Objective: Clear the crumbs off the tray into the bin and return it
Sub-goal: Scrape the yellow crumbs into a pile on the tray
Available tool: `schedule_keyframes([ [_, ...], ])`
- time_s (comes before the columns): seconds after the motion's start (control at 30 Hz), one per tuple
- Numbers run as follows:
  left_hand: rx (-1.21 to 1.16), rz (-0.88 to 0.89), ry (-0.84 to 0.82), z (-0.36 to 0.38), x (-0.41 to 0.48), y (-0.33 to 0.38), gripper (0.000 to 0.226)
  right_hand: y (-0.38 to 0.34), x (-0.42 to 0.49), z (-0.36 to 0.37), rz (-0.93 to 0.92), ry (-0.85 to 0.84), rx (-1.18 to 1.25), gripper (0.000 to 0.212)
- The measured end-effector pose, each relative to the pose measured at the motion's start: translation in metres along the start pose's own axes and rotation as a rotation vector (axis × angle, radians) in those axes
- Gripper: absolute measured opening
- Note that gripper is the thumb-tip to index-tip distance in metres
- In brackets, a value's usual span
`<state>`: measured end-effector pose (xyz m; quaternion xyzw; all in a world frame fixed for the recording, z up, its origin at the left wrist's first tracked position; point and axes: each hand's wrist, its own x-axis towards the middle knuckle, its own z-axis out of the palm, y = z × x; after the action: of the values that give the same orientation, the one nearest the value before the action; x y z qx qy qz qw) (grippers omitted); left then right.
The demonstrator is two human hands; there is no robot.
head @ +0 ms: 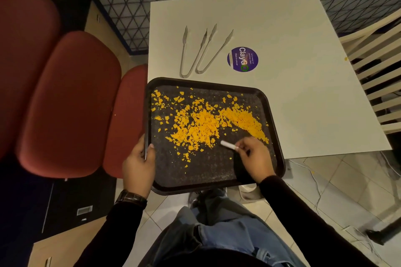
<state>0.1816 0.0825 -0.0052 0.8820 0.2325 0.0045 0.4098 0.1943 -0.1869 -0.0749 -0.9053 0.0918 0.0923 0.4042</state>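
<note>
Three red padded seats (65,102) stand to the left of the tray, the nearest one close to its left rim. Black tray (275,115): far end resting on the near-left corner of the white table (303,50), near end projecting past the table edge over the tiled floor and the person's legs. Left hand (138,162): fingers closed around the tray's left rim near its front corner, thumb on top of the rim; a dark watch (131,198) sits on that wrist. Yellow crumbs (201,123): spread across the tray's far and middle area, densest at centre and toward the right, with scattered flecks nearer the front edge. Right hand (253,156): positioned over the tray's right front quarter, fingers pinched on a small white stick-like object (229,145) whose tip points into the crumbs; what the object is cannot be determined. Beyond the tray's far rim, two metal tongs (195,54) lie side by side on the table, and to their right a round purple sticker (242,59). No bin is in view.
</note>
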Motion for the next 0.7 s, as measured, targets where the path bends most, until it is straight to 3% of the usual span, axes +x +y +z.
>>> schedule_keyframes([
  [0.1, 0.012, 0.004, -0.004, 0.0, 0.002, -0.001, 0.036, 0.013, -0.031, 0.003, -0.103, -0.13, -0.082, 0.014],
  [0.2, 0.017, 0.014, -0.011, 0.0, 0.003, -0.002, 0.035, 0.019, -0.04, 0.009, -0.145, -0.15, -0.101, 0.012],
  [0.4, -0.001, 0.002, -0.025, 0.0, 0.004, -0.005, 0.035, 0.002, 0.004, 0.019, -0.063, 0.014, -0.014, 0.011],
  [0.7, 0.002, 0.01, 0.006, 0.002, -0.001, -0.008, 0.035, -0.011, 0.071, 0.013, 0.212, 0.193, 0.069, 0.01],
])
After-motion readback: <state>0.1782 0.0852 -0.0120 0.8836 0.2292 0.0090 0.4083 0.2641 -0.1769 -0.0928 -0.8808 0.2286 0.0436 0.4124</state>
